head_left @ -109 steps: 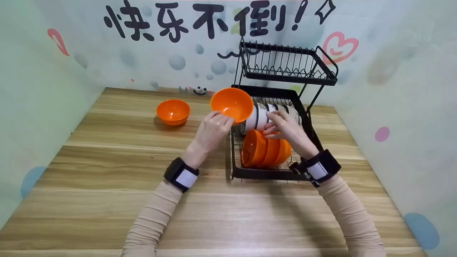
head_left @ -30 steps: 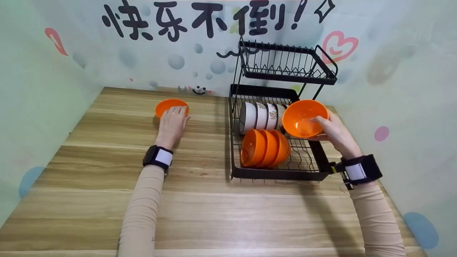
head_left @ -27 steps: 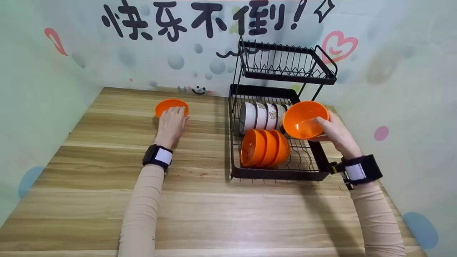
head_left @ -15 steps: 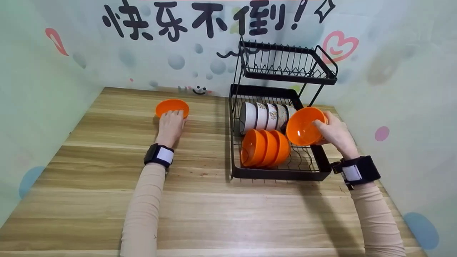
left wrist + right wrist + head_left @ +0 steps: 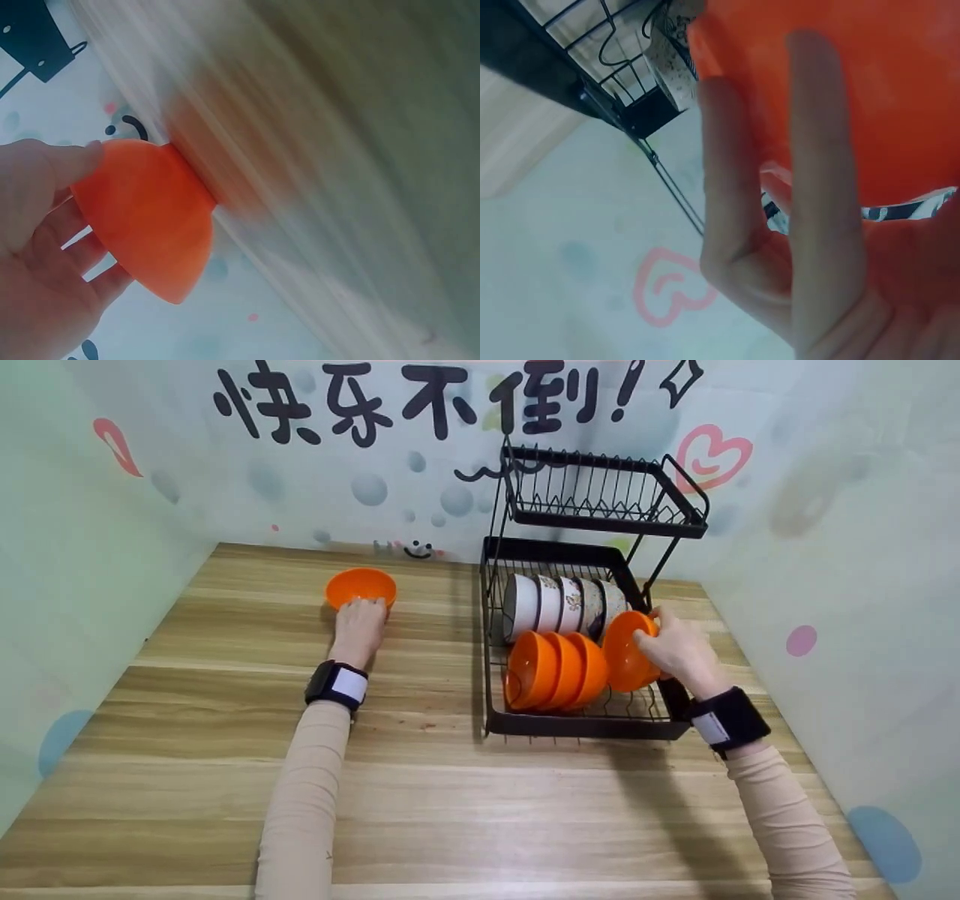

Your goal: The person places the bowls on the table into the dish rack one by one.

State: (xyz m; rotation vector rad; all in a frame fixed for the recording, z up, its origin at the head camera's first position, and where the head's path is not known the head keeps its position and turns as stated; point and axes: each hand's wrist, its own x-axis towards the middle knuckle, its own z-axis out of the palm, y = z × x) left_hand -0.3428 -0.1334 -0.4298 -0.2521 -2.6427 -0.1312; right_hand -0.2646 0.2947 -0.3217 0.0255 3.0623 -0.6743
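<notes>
On the left of the tabletop, my left hand (image 5: 358, 628) pinches the near rim of an upright orange bowl (image 5: 360, 582). The left wrist view has the thumb on the outside of this bowl (image 5: 150, 210), with the fingers over the rim. My right hand (image 5: 684, 652) grips another orange bowl (image 5: 624, 654), thumb inside and fingers behind. That bowl is turned on its side, low over the lower tier of a black dish rack (image 5: 589, 727). Just left of it, several orange bowls (image 5: 555, 671) stand on edge in a row.
Behind the orange row, several white patterned bowls (image 5: 559, 606) stand on edge in the rack. The rack's upper tier (image 5: 607, 495) overhangs the back. Printed walls (image 5: 262, 487) enclose the wooden tabletop (image 5: 420, 802) at the back and sides.
My left hand has let go of one bowl and taken the rim of the left one. My right hand took that first bowl, moved it right, then lowered and turned it beside the orange row.
</notes>
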